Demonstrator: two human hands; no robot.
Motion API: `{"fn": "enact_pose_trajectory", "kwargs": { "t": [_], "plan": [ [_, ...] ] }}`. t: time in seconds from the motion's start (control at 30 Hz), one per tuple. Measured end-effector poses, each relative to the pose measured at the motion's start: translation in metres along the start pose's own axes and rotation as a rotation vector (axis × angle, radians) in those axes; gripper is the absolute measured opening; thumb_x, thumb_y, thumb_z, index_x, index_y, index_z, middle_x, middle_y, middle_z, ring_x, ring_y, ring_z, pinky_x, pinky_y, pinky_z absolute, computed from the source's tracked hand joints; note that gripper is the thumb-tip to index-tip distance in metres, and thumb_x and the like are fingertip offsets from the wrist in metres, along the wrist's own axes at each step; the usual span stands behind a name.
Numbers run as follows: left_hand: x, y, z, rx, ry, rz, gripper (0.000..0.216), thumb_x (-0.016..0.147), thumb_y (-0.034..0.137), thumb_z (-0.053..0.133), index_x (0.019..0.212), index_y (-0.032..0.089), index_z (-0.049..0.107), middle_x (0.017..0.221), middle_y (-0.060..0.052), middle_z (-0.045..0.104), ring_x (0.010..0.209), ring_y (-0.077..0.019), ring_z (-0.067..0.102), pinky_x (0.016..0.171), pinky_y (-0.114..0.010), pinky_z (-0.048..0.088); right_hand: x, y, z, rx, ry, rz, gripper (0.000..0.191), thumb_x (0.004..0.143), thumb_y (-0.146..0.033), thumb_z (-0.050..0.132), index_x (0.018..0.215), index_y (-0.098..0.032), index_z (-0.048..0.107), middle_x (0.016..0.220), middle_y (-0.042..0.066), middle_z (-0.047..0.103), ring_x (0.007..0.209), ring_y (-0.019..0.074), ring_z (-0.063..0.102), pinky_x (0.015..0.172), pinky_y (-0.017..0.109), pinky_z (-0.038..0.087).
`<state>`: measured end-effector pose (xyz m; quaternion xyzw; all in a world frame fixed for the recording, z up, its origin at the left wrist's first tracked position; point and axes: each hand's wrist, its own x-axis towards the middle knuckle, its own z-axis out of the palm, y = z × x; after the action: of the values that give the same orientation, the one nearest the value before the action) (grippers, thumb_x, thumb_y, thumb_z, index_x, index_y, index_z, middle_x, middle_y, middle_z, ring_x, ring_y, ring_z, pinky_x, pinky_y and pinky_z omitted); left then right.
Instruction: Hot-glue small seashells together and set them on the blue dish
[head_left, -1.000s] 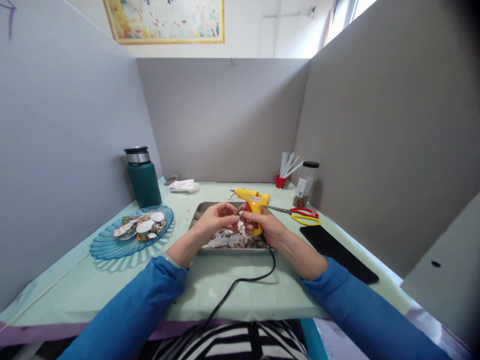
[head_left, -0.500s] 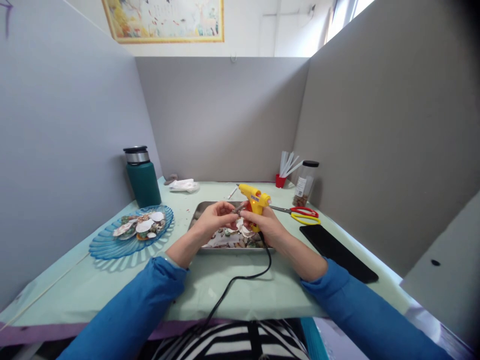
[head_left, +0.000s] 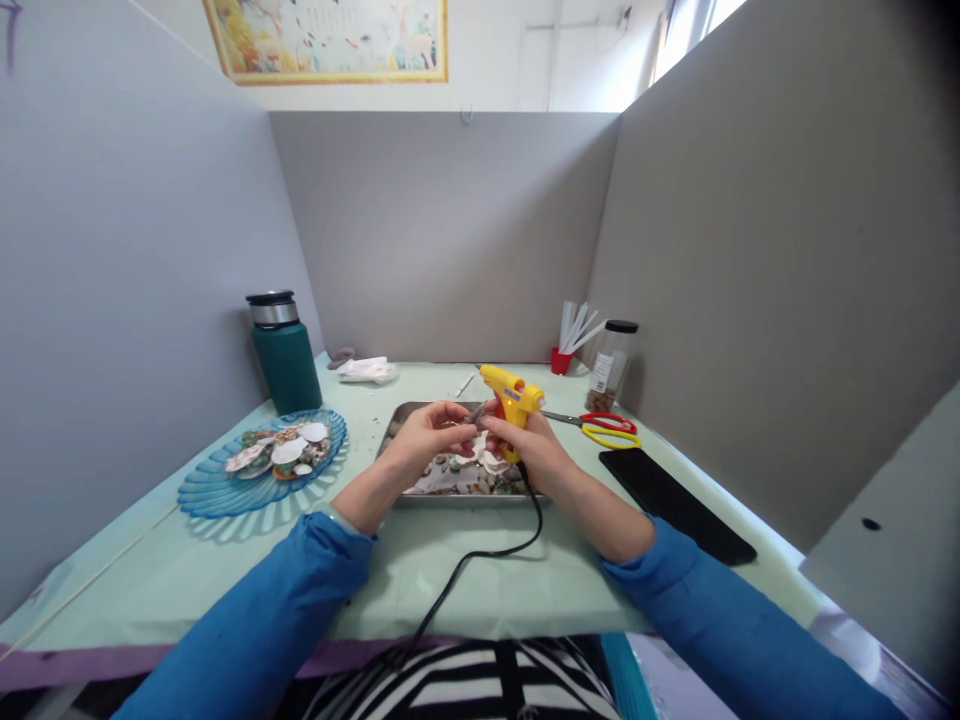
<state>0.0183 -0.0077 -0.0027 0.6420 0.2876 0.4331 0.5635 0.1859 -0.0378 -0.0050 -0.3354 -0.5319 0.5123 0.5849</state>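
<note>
My right hand [head_left: 529, 450] is wrapped round the handle of a yellow glue gun [head_left: 510, 396], nozzle pointing up and to the left. Its black cord [head_left: 480, 560] trails down to the table's front edge. My left hand [head_left: 429, 435] pinches a small piece against the fingertips of my right hand; I cannot make out what it is. Both hands hover over a metal tray [head_left: 395, 428] that holds shells and small stones.
A blue glass plate [head_left: 217, 490] with several shells lies at the left, a green flask [head_left: 285, 355] behind it. Red-and-yellow scissors [head_left: 604, 430], a black phone [head_left: 675, 505], a jar [head_left: 609, 368] and a red cup of glue sticks [head_left: 566, 345] are at the right. Grey partitions surround the table.
The glue gun has tilted and shifted slightly right, its nozzle now pointing more upward. Both hands stay together over the tray.
</note>
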Motion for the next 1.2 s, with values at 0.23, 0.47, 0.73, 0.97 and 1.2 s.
{"fn": "enact_pose_trajectory", "kwargs": {
  "t": [0.23,0.47,0.73,0.97,1.2],
  "plan": [
    [0.0008,-0.0001,0.0003,-0.017,-0.06,0.044,0.029,0.066,0.026,0.073,0.09,0.012,0.063,0.088,-0.006,0.065,0.068,-0.0121,0.061,0.067,-0.029,0.05,-0.0004,-0.0033,-0.0022,0.103,-0.046,0.095,0.034,0.061,-0.028,0.072,0.09,-0.017,0.057,0.06,-0.004,0.054,0.046,0.0078,0.049,0.043,0.021,0.037],
    [-0.0012,0.0026,0.004,-0.034,-0.112,0.047,0.031,0.065,0.021,0.074,0.093,0.013,0.061,0.106,-0.01,0.064,0.081,-0.0165,0.062,0.072,-0.032,0.051,-0.001,-0.0027,-0.0037,0.121,-0.114,0.153,0.028,0.063,-0.021,0.069,0.088,-0.017,0.057,0.056,-0.004,0.055,0.045,0.0078,0.047,0.042,0.02,0.036],
    [-0.0031,0.0044,0.0041,-0.02,-0.135,0.04,0.036,0.064,0.017,0.074,0.097,0.013,0.059,0.11,-0.011,0.062,0.086,-0.0174,0.061,0.069,-0.029,0.05,0.0022,0.0051,-0.0084,0.122,-0.161,0.117,0.026,0.063,-0.019,0.07,0.085,-0.017,0.057,0.058,-0.003,0.054,0.046,0.0078,0.047,0.045,0.021,0.039],
    [-0.0025,0.0041,0.0044,-0.017,-0.128,0.051,0.036,0.06,0.015,0.076,0.091,0.014,0.056,0.087,-0.003,0.064,0.076,-0.0139,0.06,0.066,-0.027,0.047,0.0004,0.0035,-0.0071,0.116,-0.185,0.117,0.026,0.063,-0.021,0.071,0.086,-0.017,0.059,0.057,-0.003,0.053,0.046,0.0068,0.044,0.043,0.02,0.037],
    [-0.0034,0.007,0.0072,-0.023,-0.116,0.037,0.038,0.059,0.014,0.076,0.09,0.015,0.054,0.086,-0.004,0.063,0.077,-0.014,0.06,0.066,-0.027,0.047,-0.0001,0.0013,-0.0064,0.066,-0.145,0.112,0.024,0.063,-0.02,0.07,0.085,-0.017,0.06,0.055,-0.004,0.053,0.045,0.0073,0.044,0.044,0.021,0.038]
  ]
}}
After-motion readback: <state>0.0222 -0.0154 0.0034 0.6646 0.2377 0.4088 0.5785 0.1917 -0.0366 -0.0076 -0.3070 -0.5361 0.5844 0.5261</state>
